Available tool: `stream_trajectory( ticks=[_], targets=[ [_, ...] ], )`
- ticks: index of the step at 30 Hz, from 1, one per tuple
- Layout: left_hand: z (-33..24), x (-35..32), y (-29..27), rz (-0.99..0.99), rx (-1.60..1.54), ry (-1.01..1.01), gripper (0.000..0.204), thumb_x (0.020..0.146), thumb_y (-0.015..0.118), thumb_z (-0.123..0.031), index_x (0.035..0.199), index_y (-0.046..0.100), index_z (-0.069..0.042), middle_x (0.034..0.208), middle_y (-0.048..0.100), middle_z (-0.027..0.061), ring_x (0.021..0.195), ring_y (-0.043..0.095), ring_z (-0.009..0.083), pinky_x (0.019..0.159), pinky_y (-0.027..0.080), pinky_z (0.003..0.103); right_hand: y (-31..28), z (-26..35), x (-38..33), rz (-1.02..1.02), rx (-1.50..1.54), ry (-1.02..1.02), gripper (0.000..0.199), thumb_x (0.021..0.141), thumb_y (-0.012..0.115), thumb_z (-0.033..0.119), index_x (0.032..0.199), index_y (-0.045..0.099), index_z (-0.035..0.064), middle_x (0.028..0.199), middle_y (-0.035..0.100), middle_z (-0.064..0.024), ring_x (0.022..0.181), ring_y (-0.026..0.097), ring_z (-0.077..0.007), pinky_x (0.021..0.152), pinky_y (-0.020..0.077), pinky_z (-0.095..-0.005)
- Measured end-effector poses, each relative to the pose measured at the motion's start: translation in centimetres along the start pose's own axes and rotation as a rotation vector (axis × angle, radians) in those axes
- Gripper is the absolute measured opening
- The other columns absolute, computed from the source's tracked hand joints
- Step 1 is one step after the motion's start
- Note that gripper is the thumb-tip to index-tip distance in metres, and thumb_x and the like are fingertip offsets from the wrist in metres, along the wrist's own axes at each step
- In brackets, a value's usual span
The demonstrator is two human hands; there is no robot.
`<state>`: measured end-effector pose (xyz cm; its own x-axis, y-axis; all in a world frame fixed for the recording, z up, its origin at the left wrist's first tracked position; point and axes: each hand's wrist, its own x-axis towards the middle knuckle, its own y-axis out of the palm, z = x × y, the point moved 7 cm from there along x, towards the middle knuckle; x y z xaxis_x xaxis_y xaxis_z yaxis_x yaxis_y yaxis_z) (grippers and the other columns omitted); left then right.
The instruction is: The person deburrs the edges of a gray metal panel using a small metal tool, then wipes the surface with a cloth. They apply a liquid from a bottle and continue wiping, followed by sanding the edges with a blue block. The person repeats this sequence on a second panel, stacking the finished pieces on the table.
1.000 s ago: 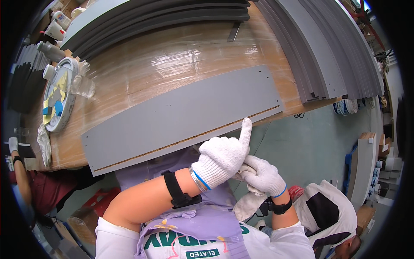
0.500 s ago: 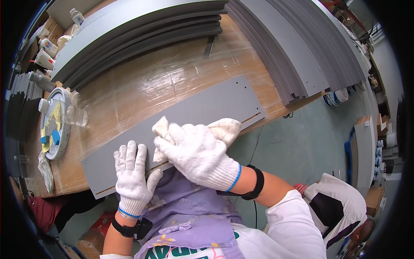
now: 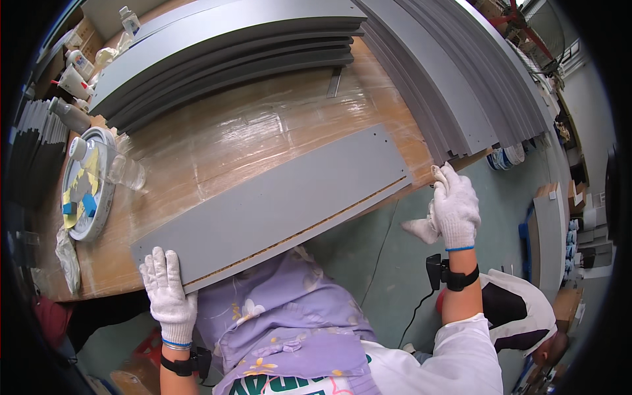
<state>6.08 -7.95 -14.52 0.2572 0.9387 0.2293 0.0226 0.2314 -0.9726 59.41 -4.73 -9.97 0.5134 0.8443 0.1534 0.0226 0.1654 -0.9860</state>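
A long grey panel (image 3: 276, 197) lies slantwise on the table in front of me, with a groove along its near edge and small holes at its ends. My left hand (image 3: 166, 286), in a white knit glove, rests on the panel's left end, fingers stretched out and holding nothing. Off the panel's right end, past the table edge, my gloved right hand (image 3: 455, 207) is raised over the floor. It is closed on a whitish cloth (image 3: 424, 227), which hangs out beside the fingers.
Stacked grey panels (image 3: 230, 56) fill the table's far side, with more (image 3: 454, 85) at the right. At left, a white lid (image 3: 92, 224) holds a clear bottle (image 3: 125, 170) and blue blocks (image 3: 88, 205). Another person (image 3: 520, 313) is low at the right.
My right hand has swung right with the cloth, from the panel's middle to beyond its right end. My left hand has slid left to the panel's left end.
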Motion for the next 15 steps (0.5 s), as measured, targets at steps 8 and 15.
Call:
stream_trajectory(
  ticks=[8, 15],
  targets=[
    [2.5, 0.6, -0.2, -0.020, 0.007, 0.051, 0.077, 0.068, 0.083, -0.025, 0.140, 0.057, -0.020, 0.148, 0.051, 0.0081, 0.138, 0.044, 0.0360, 0.117, 0.028, 0.058, 4.7, 5.0, -3.7, 0.516, 0.968, 0.110, 0.038, 0.095, 0.056, 0.013, 0.129, 0.060, -0.0024, 0.105, 0.069, -0.0088, 0.091, 0.067, -0.0138, 0.078, 0.0540, -0.0268],
    [2.4, 4.1, -2.1, -0.022, -0.139, 0.090, 0.064, 0.074, 0.079, -0.039, 0.131, 0.064, -0.013, 0.130, 0.064, 0.0133, 0.122, 0.059, 0.0363, 0.111, 0.038, 0.054, 1.2, 9.9, -2.8, 0.543, 0.814, -0.058, 0.042, 0.093, 0.054, 0.010, 0.132, 0.059, -0.0036, 0.110, 0.068, -0.0105, 0.100, 0.064, -0.0161, 0.091, 0.0506, -0.0293]
  ],
)
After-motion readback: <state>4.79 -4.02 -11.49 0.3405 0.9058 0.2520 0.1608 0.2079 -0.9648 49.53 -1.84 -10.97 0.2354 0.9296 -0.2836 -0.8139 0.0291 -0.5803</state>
